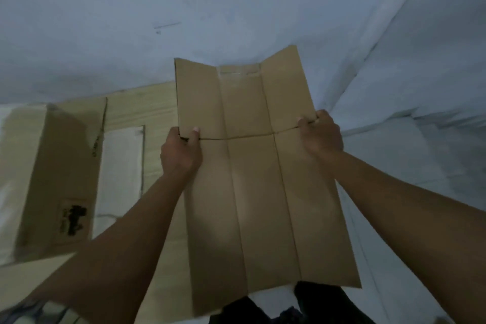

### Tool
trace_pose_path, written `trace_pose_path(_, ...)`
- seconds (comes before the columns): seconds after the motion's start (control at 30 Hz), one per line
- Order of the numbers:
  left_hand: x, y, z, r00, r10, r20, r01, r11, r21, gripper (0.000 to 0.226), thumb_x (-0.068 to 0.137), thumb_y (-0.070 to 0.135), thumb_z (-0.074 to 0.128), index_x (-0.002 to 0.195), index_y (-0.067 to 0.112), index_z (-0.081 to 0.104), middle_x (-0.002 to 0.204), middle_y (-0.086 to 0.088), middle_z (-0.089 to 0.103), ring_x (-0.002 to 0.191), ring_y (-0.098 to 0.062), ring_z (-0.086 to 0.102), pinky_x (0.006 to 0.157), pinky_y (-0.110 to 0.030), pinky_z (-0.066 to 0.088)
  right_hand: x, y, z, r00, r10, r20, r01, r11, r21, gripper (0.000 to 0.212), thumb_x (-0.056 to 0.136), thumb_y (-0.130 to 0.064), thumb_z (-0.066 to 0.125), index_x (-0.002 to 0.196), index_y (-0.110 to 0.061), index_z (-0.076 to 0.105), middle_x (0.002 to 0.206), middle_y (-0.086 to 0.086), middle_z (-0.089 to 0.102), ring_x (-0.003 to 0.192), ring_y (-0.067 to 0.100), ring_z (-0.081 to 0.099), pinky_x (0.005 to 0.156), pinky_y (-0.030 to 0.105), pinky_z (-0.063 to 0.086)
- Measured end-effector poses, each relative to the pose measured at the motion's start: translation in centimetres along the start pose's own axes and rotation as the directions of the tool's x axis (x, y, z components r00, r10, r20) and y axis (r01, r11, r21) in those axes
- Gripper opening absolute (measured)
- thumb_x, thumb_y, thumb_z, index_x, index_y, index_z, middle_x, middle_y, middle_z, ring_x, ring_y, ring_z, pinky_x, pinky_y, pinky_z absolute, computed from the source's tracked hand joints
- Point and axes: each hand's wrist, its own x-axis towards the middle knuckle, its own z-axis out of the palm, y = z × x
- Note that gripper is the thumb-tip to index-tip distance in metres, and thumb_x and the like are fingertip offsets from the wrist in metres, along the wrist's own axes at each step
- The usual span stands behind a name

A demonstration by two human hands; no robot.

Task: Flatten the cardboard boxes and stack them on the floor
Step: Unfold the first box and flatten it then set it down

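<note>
A flattened cardboard box point(257, 173) fills the centre of the frame, running from the lower centre up past the middle, held in the air above the pale floor point(236, 8). It looks light and fairly stiff across each panel but ready to bend along its long creases and at the cross seam between panels and flaps; the top flaps already tilt out of plane. It probably handles best pinched at both side edges near that seam, where the sheet is least likely to fold on itself.

That is where both hands are. The left hand point(181, 152), at centre left, is closed on the left edge, thumb on the near face, fingers hidden behind. The right hand point(319, 135), at centre right, is closed on the right edge at the same seam, fingers curled over it.

Further off, at the left of the frame, more flat cardboard point(60, 166) lies on the floor, likely the stack.
</note>
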Motion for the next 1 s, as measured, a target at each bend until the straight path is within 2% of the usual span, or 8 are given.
trace_pose_path(0.13, -1.7, 1.5, 2.8, 0.999, -0.034, -0.007, 0.034, 0.999, 0.008, 0.041, 0.096, 0.047, 0.051, 0.11, 0.009, 0.059, 0.108, -0.013, 0.068, 0.103, -0.033, 0.062, 0.076, -0.031, 0.039, 0.6, 2.9, -2.3, 0.998, 0.01, 0.068, -0.014, 0.998, 0.058, 0.033, 0.091, -0.041, 0.052, 0.115, -0.019, 0.052, 0.101, 0.004, 0.063, 0.091, 0.03, 0.061, 0.08, 0.041, 0.051)
trace_pose_path(0.27, -5.7, 4.0, 9.2, 0.999, -0.021, 0.037, 0.018, 0.997, 0.08, 0.044, 0.098, 0.046, 0.048, 0.115, 0.008, 0.061, 0.114, -0.016, 0.068, 0.108, -0.037, 0.061, 0.082, -0.036, 0.043, 1.5, 9.4, -5.6, 0.995, 0.085, 0.046, -0.087, 0.996, 0.022, 0.031, 0.094, -0.032, 0.048, 0.123, -0.02, 0.05, 0.103, 0.006, 0.064, 0.092, 0.03, 0.062, 0.076, 0.038, 0.05)
trace_pose_path(0.4, -8.5, 3.5, 15.2, 0.991, -0.053, 0.122, 0.041, 0.994, 0.1, 0.045, 0.1, 0.045, 0.045, 0.117, 0.006, 0.056, 0.114, -0.016, 0.066, 0.109, -0.036, 0.059, 0.081, -0.035, 0.038, 1.5, 15.2, -6.6, 0.987, 0.159, -0.002, -0.159, 0.987, -0.025, 0.037, 0.096, -0.037, 0.047, 0.13, -0.021, 0.047, 0.111, 0.011, 0.065, 0.098, 0.035, 0.063, 0.085, 0.044, 0.052)
trace_pose_path(0.5, -10.4, 1.5, 19.5, 0.978, -0.075, 0.193, 0.065, 0.996, 0.057, 0.045, 0.099, 0.043, 0.047, 0.12, 0.005, 0.056, 0.114, -0.015, 0.067, 0.107, -0.035, 0.061, 0.082, -0.033, 0.04, 1.9, 19.6, -6.0, 0.982, 0.189, -0.02, -0.19, 0.98, -0.061, 0.039, 0.099, -0.041, 0.047, 0.133, -0.021, 0.046, 0.116, 0.012, 0.064, 0.103, 0.035, 0.062, 0.084, 0.04, 0.049)
trace_pose_path(0.6, -11.4, -0.8, 22.9, 0.977, -0.102, 0.189, 0.094, 0.994, 0.049, 0.042, 0.099, 0.042, 0.048, 0.119, 0.006, 0.056, 0.114, -0.015, 0.067, 0.105, -0.035, 0.062, 0.081, -0.032, 0.04, 3.0, 23.1, -4.4, 0.979, 0.204, -0.023, -0.205, 0.975, -0.09, 0.033, 0.102, -0.037, 0.044, 0.13, -0.02, 0.047, 0.114, 0.012, 0.065, 0.1, 0.032, 0.063, 0.074, 0.034, 0.041)
trace_pose_path(0.73, -11.4, -3.6, 27.9, 0.981, -0.165, 0.107, 0.155, 0.983, 0.096, 0.041, 0.1, 0.04, 0.048, 0.12, 0.005, 0.058, 0.112, -0.015, 0.066, 0.106, -0.035, 0.061, 0.076, -0.027, 0.032, 6.4, 26.7, -1.4, 0.989, 0.15, -0.006, -0.149, 0.978, -0.149, 0.034, 0.101, -0.037, 0.045, 0.129, -0.018, 0.048, 0.11, 0.014, 0.064, 0.098, 0.034, 0.061, 0.072, 0.034, 0.038)
trace_pose_path(0.9, -8.7, -10.5, 35.7, 0.977, -0.2, 0.076, 0.2, 0.98, 0.001, 0.044, 0.099, 0.042, 0.049, 0.12, 0.004, 0.058, 0.114, -0.015, 0.068, 0.106, -0.034, 0.062, 0.082, -0.029, 0.041, 12.5, 31.7, 6.0, 0.993, 0.111, 0.031, -0.105, 0.981, -0.163, 0.031, 0.101, -0.039, 0.046, 0.125, -0.02, 0.05, 0.107, 0.013, 0.065, 0.095, 0.034, 0.062, 0.072, 0.034, 0.039)
trace_pose_path(1.0, -6.3, -15.5, 41.1, 0.976, -0.215, 0.024, 0.214, 0.976, 0.026, 0.045, 0.098, 0.048, 0.047, 0.115, 0.008, 0.058, 0.107, -0.011, 0.069, 0.099, -0.032, 0.064, 0.08, -0.034, 0.046, 16.1, 35.2, 12.1, 0.994, 0.097, 0.05, -0.09, 0.988, -0.126, 0.028, 0.1, -0.038, 0.046, 0.124, -0.023, 0.05, 0.101, 0.008, 0.064, 0.085, 0.03, 0.06, 0.071, 0.033, 0.04)
